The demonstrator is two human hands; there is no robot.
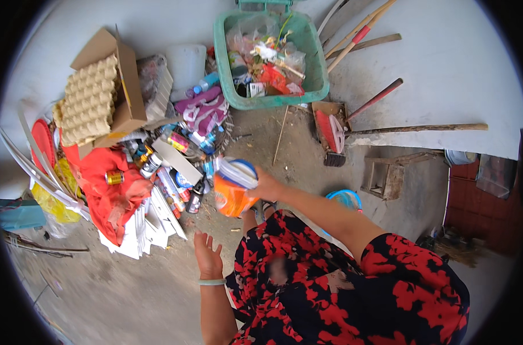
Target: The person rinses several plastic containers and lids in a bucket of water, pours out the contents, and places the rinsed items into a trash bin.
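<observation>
My right hand (268, 184) grips an orange plastic container (231, 194) with a white and blue top, by its rim side. My left hand (208, 255), with a pale green bangle at the wrist, is held palm up with its fingers apart and nothing in it. Ahead lies a heap of discarded things: a black bottle (195, 198), a gold can (114, 177), a red cloth (101, 172), white sheets (136, 233), a purple cloth (205, 110) and an egg tray (91, 101) leaning in a cardboard box (132, 92).
A green bin (272, 102) full of rubbish stands by the wall. To its right are a dustpan (330, 125), brushes and long wooden sticks (365, 34). A blue-rimmed basket (345, 198) and a wooden stool (388, 177) stand at the right.
</observation>
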